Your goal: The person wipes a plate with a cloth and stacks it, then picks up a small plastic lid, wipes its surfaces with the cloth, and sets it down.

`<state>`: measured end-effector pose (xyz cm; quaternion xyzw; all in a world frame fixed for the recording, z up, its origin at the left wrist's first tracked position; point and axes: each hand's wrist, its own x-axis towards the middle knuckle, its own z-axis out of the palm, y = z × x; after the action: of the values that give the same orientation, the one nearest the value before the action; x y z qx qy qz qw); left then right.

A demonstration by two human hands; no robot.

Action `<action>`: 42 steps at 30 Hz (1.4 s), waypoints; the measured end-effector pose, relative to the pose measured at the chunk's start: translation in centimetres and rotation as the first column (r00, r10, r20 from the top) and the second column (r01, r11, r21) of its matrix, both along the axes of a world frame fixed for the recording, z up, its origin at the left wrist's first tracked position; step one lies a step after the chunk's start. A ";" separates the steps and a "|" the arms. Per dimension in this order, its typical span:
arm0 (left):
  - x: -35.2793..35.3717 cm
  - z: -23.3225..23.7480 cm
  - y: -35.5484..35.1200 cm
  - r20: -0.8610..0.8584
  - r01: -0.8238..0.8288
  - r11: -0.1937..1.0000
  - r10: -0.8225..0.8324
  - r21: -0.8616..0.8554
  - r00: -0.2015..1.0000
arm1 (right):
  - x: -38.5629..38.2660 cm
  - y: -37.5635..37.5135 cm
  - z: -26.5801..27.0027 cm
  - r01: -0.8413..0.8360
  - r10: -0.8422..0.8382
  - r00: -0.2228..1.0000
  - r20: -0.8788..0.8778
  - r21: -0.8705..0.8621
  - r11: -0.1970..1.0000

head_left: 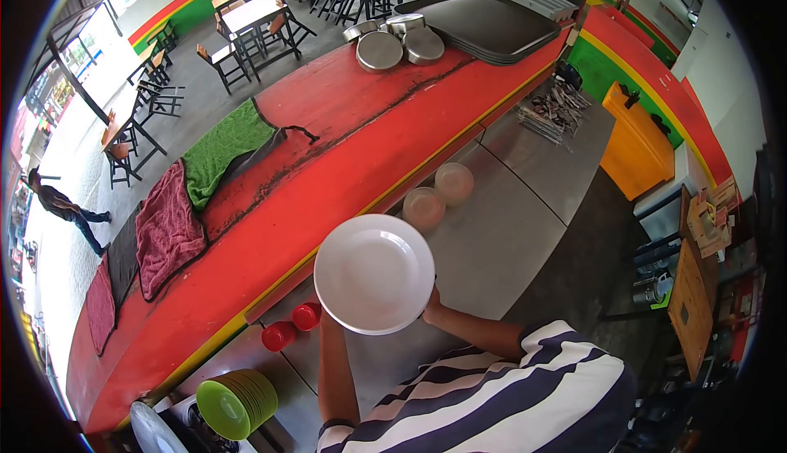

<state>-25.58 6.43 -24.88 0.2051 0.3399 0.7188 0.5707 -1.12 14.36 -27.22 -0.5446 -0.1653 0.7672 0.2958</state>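
A round white plate [373, 268] is held up in front of me, its shallow inside facing the camera. My left hand [328, 322] is under its lower left edge, and my right hand [432, 304] grips the right edge. Most of the fingers are hidden behind the plate. Beneath it lies the grey metal worktop [500, 240]. Two pale translucent round tubs [424, 209] stand just beyond the plate. Two red cups [279, 336] are to the left of my left forearm.
The red counter [352, 150] borders the worktop and bears cloths [172, 223], metal tins [379, 51] and black trays [475, 22]. Cutlery [557, 113] lies at the worktop's far end. Stacked green bowls [234, 404] stand lower left. A person [70, 211] walks beyond the counter.
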 end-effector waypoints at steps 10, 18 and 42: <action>7.7 -2.1 -5.6 0.190 -0.207 0.971 0.228 -0.123 0.955 | 1.7 -3.2 0.9 0.040 -0.049 0.995 -0.081 -0.110 0.993; 20.6 -5.5 -10.5 0.435 -0.059 0.845 0.332 -0.531 0.837 | 3.2 -1.7 -0.9 -0.165 0.153 0.982 -0.113 -0.102 0.981; 23.3 3.0 25.6 -0.137 -0.403 0.535 0.467 -0.742 0.873 | 21.8 25.7 -3.0 -0.162 0.026 0.846 -0.533 -0.210 0.964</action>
<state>-2.26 32.00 -21.83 -0.1684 0.6232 0.6387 0.4187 20.68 40.05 -30.17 -0.3376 -0.0082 0.9149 0.2211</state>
